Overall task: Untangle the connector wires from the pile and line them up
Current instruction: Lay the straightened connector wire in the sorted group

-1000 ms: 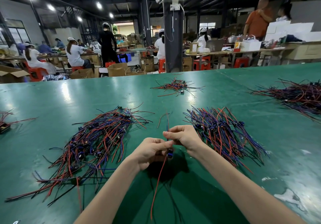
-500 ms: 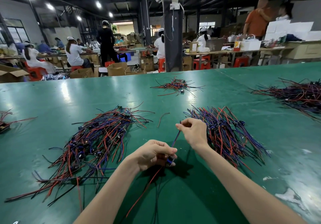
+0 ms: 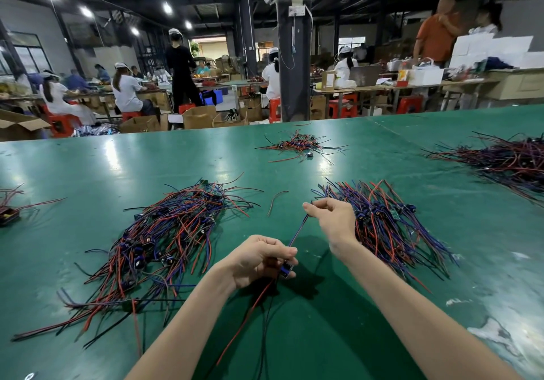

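Note:
A tangled pile of red, blue and black connector wires [image 3: 164, 238] sprawls on the green table [image 3: 88, 173] left of my hands. A tidier pile of the same wires [image 3: 388, 226] lies fanned out to the right. My left hand [image 3: 259, 259] grips one connector wire [image 3: 297, 232] by its small blue connector, with red and black leads trailing toward me. My right hand [image 3: 332, 217] pinches the far end of that wire's blue lead, stretched taut between both hands above the table.
A loose brown wire [image 3: 275, 200] lies between the piles. A small wire heap [image 3: 300, 145] sits farther back, a big dark heap [image 3: 506, 161] at far right, a few wires [image 3: 11, 203] at the left edge. Workers sit at benches beyond the table.
My hands have drawn apart: the right hand slid up and right along the blue lead, pulling it straight, while the left hand dropped slightly with the connector.

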